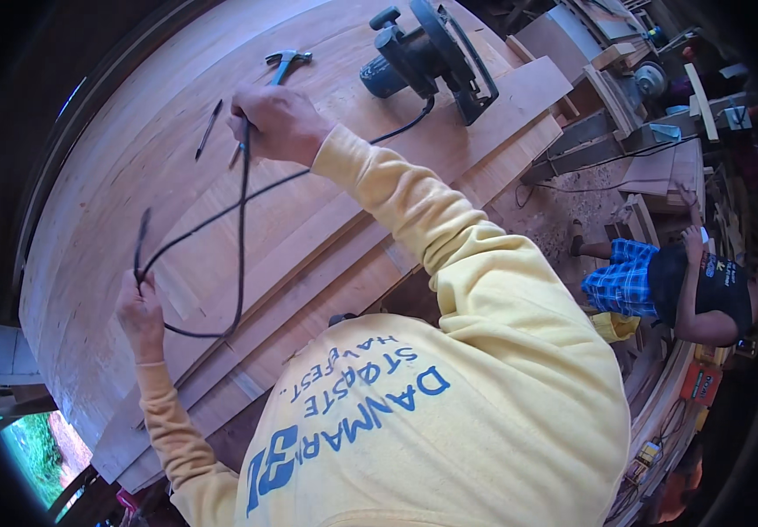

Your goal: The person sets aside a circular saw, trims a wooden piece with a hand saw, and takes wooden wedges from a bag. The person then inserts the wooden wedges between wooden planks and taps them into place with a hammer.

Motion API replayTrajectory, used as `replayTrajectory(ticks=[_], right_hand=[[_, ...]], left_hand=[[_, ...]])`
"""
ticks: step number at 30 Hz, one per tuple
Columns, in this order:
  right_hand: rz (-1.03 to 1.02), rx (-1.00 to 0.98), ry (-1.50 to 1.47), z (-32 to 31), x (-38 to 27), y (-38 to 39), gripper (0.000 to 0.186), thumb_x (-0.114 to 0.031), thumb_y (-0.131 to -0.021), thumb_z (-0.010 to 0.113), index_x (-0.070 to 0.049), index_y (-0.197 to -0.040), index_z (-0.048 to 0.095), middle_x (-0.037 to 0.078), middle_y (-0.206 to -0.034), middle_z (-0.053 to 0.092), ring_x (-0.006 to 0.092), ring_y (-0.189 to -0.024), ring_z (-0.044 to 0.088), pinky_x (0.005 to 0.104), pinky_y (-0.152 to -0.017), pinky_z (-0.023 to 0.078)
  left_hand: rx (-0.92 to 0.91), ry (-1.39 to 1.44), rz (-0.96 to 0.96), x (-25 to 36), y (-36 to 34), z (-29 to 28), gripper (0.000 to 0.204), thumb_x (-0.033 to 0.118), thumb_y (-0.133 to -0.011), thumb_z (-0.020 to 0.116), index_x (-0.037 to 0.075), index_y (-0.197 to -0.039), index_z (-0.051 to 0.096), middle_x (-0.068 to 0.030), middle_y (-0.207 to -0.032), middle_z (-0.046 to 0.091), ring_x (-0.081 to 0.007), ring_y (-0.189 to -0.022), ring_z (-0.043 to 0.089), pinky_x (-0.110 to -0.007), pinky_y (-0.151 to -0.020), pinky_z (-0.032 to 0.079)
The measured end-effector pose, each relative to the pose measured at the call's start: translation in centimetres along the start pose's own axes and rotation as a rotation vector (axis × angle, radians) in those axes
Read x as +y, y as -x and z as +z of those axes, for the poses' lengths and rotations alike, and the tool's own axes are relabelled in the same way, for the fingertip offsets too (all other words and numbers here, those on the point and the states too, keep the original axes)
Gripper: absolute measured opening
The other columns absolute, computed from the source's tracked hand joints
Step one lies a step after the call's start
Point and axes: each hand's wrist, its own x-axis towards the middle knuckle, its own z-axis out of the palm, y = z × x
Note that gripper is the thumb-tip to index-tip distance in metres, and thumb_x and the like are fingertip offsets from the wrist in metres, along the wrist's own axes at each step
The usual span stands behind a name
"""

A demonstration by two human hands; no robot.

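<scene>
Left hand (139, 318) closed on the cord (241, 263); right hand (278, 123) clamped on it too, farther up, with a loop hanging between, over the plywood (107, 193). One cord, one saw (404, 60) at its far end, one hammer (284, 66), partly blocked by the right hand, one thin dark stick (209, 130). Off right, another person (695, 281).

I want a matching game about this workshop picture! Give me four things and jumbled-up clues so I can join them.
Things:
1. black cord
2. circular saw
3. claw hammer
4. sweatshirt

Clues:
A. pale yellow
B. handle partly hidden by the right hand
C. held in the left hand and the right hand
D. near the top of the picture, right of the claw hammer

Right pairs: 1-C, 2-D, 3-B, 4-A
</scene>
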Motion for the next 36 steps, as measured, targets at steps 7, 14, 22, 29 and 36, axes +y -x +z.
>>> replayTrajectory(ticks=[7, 14, 22, 29, 36], right_hand=[[0.242, -0.016, -0.025, -0.5, 4.8, 3.0, 0.019, -0.023, -0.094, 0.062, -0.006, -0.1, 0.056, 0.017, -0.08, 0.067, 0.0375, -0.077, 0.067, 0.0446, -0.07, 0.052], [0.239, 0.0, 0.09, 2.4, 6.6, 3.3, 0.025, -0.018, -0.086, 0.067, -0.004, -0.101, 0.052, 0.018, -0.086, 0.066, 0.0394, -0.082, 0.066, 0.0465, -0.071, 0.052], [0.053, -0.228, -0.049, 0.7, 4.5, 5.9, 0.03, -0.018, -0.078, 0.074, -0.004, -0.099, 0.059, 0.016, -0.093, 0.059, 0.0356, -0.102, 0.057, 0.0439, -0.086, 0.049], [0.683, 0.611, -0.232, -6.3, 7.3, 12.6, 0.028, -0.023, -0.09, 0.07, 0.0, -0.101, 0.06, 0.007, -0.088, 0.059, 0.0155, -0.073, 0.058, 0.0283, -0.063, 0.049], [1.018, 0.793, -0.511, -7.1, 11.8, 14.0, 0.039, -0.043, -0.092, 0.068, -0.005, -0.095, 0.059, -0.002, -0.078, 0.054, 0.0082, -0.069, 0.048, 0.0235, -0.059, 0.041]], left_hand=[[-0.314, 1.018, -0.698, -3.2, -5.9, 8.2, 0.017, 0.023, -0.095, 0.064, 0.011, -0.084, 0.06, 0.0001, -0.066, 0.06, -0.0089, -0.049, 0.054, -0.021, -0.045, 0.04], [-0.545, 1.423, -0.64, 13.7, -9.5, 11.8, 0.021, 0.026, -0.094, 0.067, 0.009, -0.102, 0.058, -0.0034, -0.082, 0.067, -0.0165, -0.078, 0.072, -0.022, -0.05, 0.05], [-0.778, 1.521, -0.602, 16.1, -9.8, 14.9, 0.027, 0.012, -0.084, 0.075, 0.01, -0.103, 0.056, -0.0037, -0.086, 0.065, -0.0135, -0.063, 0.062, -0.022, -0.05, 0.049], [-0.64, 1.664, -0.61, 21.4, -17.4, 16.7, 0.014, 0.015, -0.09, 0.068, 0.007, -0.099, 0.06, -0.0034, -0.082, 0.061, -0.0075, -0.058, 0.052, -0.025, -0.058, 0.046], [-0.666, 1.21, -0.352, 31.8, -25.9, 22.0, 0.038, 0.036, -0.08, 0.081, 0.009, -0.097, 0.062, 0.0008, -0.078, 0.055, -0.0053, -0.058, 0.045, -0.022, -0.055, 0.039]])
